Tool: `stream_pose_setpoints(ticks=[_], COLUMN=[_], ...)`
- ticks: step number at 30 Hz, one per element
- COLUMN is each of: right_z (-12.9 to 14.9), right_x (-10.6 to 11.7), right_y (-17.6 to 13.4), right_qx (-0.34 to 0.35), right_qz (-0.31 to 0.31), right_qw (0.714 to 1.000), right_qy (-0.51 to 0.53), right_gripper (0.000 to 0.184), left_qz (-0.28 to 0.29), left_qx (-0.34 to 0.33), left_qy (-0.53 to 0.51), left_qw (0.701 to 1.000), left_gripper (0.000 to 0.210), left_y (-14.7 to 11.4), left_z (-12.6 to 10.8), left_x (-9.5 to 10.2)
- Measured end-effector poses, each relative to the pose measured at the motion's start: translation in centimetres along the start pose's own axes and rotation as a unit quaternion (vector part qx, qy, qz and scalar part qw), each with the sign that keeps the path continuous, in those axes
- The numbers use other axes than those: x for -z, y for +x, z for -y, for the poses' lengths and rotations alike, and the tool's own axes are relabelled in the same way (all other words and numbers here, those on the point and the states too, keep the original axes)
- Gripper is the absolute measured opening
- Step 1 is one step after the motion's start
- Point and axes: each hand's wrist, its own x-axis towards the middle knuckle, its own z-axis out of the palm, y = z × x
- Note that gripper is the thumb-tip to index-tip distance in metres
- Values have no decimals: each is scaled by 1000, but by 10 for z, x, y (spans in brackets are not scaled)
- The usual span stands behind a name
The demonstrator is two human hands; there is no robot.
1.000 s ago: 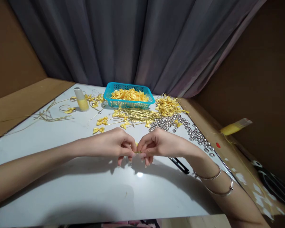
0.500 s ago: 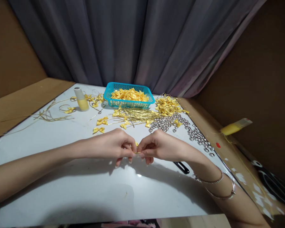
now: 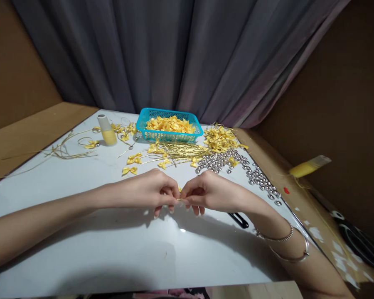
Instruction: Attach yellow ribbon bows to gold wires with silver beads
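Observation:
Above the middle of the white tabletop (image 3: 112, 249), my left hand (image 3: 157, 189) and my right hand (image 3: 204, 191) meet almost fingertip to fingertip. Both pinch a short gold cord (image 3: 180, 199), and a little of it shows between them. A bit of yellow (image 3: 180, 189) peeks out just behind the fingertips, mostly hidden. Beyond the hands lie yellow ribbon bows (image 3: 130, 170) and a bundle of gold cords (image 3: 182, 150). Many small silver beads (image 3: 216, 162) are scattered past my right hand.
A blue basket (image 3: 171, 136) of yellow bows stands at the back, beside a heap of corded bows (image 3: 220, 139). A glue bottle (image 3: 107, 131) stands at the left. A black-handled tool (image 3: 238, 220) lies partly under my right forearm; scissors (image 3: 358, 241) are at the far right.
Almost nothing differs. The fingertips have shifted very slightly, and the cord between them now looks straighter.

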Motion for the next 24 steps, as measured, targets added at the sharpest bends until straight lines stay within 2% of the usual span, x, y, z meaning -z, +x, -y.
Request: stream_pose_setpoints(ticks=[5,8,12,16,24], right_z=[5,6,5,4,6], right_x=[1,0,-5,-7,-6], right_y=[-1,-3,-5,-4,-4], right_qx=[34,64,68,61,60], right_qz=[-24,-58,-93,-79,-51], right_qw=[997,987,975,976,977], right_qy=[-72,-137,-190,-192,-199], right_gripper=[18,18,23,25,31], left_qz=[-19,-46,-78,-89,-56], left_qx=[-18,-47,-102,-145,-117], left_qy=[30,79,126,135,130], left_qw=[999,995,984,976,983], left_gripper=[13,12,12,8,9], left_y=[1,2,4,5,3], left_z=[1,2,6,9,3], left_x=[0,2,5,6,4])
